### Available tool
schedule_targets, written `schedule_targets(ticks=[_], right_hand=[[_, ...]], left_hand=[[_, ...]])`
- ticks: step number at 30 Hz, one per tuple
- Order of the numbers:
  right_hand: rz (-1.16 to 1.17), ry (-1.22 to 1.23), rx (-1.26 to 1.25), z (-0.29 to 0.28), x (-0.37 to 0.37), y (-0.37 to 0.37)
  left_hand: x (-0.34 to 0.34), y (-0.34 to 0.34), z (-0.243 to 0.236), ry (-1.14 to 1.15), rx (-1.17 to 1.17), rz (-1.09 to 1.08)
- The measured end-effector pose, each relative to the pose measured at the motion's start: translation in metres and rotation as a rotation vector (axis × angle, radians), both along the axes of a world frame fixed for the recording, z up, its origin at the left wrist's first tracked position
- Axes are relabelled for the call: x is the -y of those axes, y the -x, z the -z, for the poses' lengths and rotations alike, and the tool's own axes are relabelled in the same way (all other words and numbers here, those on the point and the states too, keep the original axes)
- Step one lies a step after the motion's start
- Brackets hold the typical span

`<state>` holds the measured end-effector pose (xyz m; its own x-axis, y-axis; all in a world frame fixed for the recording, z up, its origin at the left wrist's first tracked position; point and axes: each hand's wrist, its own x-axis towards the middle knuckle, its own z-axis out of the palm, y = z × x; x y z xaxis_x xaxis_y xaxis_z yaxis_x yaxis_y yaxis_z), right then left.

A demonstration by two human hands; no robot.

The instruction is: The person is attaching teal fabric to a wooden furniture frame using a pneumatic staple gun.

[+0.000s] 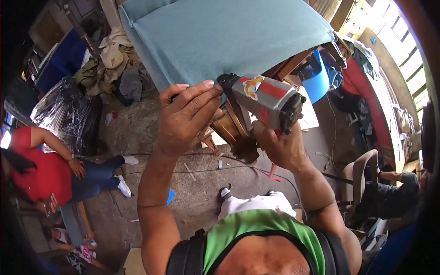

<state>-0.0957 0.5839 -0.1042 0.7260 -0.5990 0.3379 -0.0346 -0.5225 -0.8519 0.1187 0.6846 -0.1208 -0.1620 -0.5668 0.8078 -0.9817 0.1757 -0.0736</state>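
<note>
- Tool: a grey-and-red power tool (261, 98), orange sticker on top, held at the near edge of the blue-green upholstered piece (229, 41); dark nose points left and away. Contact between nose and cloth: cannot tell from where I stand.
- Right hand (282, 144): closed around the tool's grip, below its body.
- Left hand (190, 114): just left of the nose, at the near edge of the cloth, fingertips toward the tool. Whether it pinches the cloth, cannot tell.
- Under the tool, between the hands: brown wooden parts (229, 123).
- Right of the upholstery: curved blue sheet (318, 82); farther right, a long red piece (371, 110) near a bright barred window (412, 50).
- Far left: heap of cloths (112, 59); nearer, a dark bundle in shiny wrap (64, 112).
- Near left: person in a red shirt (43, 165) and jeans, one hand over the thigh.
</note>
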Motion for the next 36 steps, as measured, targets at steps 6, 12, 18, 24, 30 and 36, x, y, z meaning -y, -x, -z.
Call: schedule_targets(ticks=[6, 12, 18, 24, 30, 36], right_hand=[[0.022, 0.13, -0.111, -0.017, -0.003, -0.007], [0.033, 0.067, 0.026, -0.015, 0.004, -0.007], [-0.074, -0.155, -0.124, -0.039, 0.006, 0.034], [-0.119, -0.189, 0.001, -0.032, 0.003, 0.047], [-0.071, -0.072, -0.017, -0.022, 0.0, 0.023], [-0.046, -0.066, -0.043, -0.026, 0.0, 0.008]], left_hand=[[-0.005, -0.001, 0.005, 0.014, 0.028, -0.069], [-0.006, -0.007, 0.021, 0.195, -0.143, 0.122], [-0.027, -0.012, 0.017, 0.237, -0.035, -0.133], [-0.01, -0.008, 0.017, 0.19, 0.133, -0.207], [-0.009, 0.005, 0.033, 0.23, -0.045, -0.215], [-0.01, 0.008, 0.027, 0.171, -0.08, -0.227]])
